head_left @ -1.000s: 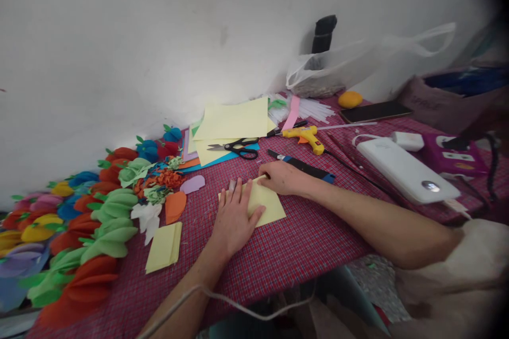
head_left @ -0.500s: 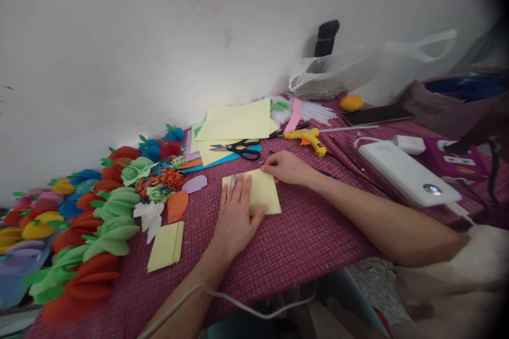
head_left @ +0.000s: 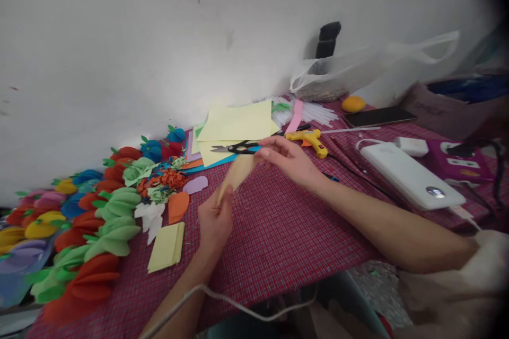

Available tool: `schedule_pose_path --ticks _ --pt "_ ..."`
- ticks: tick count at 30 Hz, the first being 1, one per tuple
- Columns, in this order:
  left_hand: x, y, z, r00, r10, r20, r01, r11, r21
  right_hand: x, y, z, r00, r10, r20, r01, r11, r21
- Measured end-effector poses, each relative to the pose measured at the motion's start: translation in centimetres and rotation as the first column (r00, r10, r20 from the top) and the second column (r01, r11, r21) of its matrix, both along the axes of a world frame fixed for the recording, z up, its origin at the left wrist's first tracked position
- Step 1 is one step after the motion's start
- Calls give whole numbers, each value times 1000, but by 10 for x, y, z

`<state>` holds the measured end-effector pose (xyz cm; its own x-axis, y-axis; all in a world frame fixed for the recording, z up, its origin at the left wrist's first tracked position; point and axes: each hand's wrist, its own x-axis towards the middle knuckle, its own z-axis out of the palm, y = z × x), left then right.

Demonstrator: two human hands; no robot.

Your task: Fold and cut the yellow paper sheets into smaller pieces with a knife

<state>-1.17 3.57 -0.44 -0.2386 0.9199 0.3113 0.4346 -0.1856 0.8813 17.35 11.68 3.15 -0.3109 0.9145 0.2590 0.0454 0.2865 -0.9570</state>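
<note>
A pale yellow piece of paper (head_left: 237,172), blurred by motion and seen at a slant, is raised off the cloth between my two hands. My left hand (head_left: 215,218) pinches its near end, the thumb on top. At the far end, my right hand (head_left: 287,160) has its thumb and fingertips closed on the paper's edge. Just beyond the paper lie black-handled scissors (head_left: 234,147), partly hidden by it. Behind them are larger pale yellow sheets (head_left: 238,121). A small stack of cut yellow paper (head_left: 166,246) rests left of my left hand.
Colourful paper ornaments (head_left: 115,212) crowd the left side. Paper scraps (head_left: 169,183) lie beside them. To the right are a yellow glue gun (head_left: 308,140), a white power bank (head_left: 411,175), a purple power strip (head_left: 457,161) and a phone (head_left: 379,116). A white cable (head_left: 254,315) crosses the front.
The yellow paper has gone from flat on the cloth to raised and tilted. My left hand, flat on it before, now pinches its near end; my right hand has shifted slightly and turned.
</note>
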Motion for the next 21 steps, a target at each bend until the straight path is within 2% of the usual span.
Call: schedule_pose_path --ticks 1,3,5,8,10,13,21 --pt "0 2 3 973 22 231 -17 1000 -21 2 3 0 997 -73 17 72 997 25" --pt "0 7 10 808 5 590 8 1000 -20 4 9 -2 990 -132 45 133 991 0" --pt "1 12 16 646 -33 763 72 997 -17 3 11 -5 998 -56 38 60 993 -97" --pt "2 14 19 518 -24 855 159 985 -69 1 8 -11 992 121 -24 -123 969 -213" --pt "2 14 17 485 0 875 195 975 -108 -1 6 -15 988 146 -42 -152 952 -267" --pt "2 12 14 487 38 873 214 963 -162 0 6 -17 996 81 -31 -86 943 -322" --pt "1 14 9 491 95 866 199 956 -217 1 6 -12 999 18 31 -7 945 -327"
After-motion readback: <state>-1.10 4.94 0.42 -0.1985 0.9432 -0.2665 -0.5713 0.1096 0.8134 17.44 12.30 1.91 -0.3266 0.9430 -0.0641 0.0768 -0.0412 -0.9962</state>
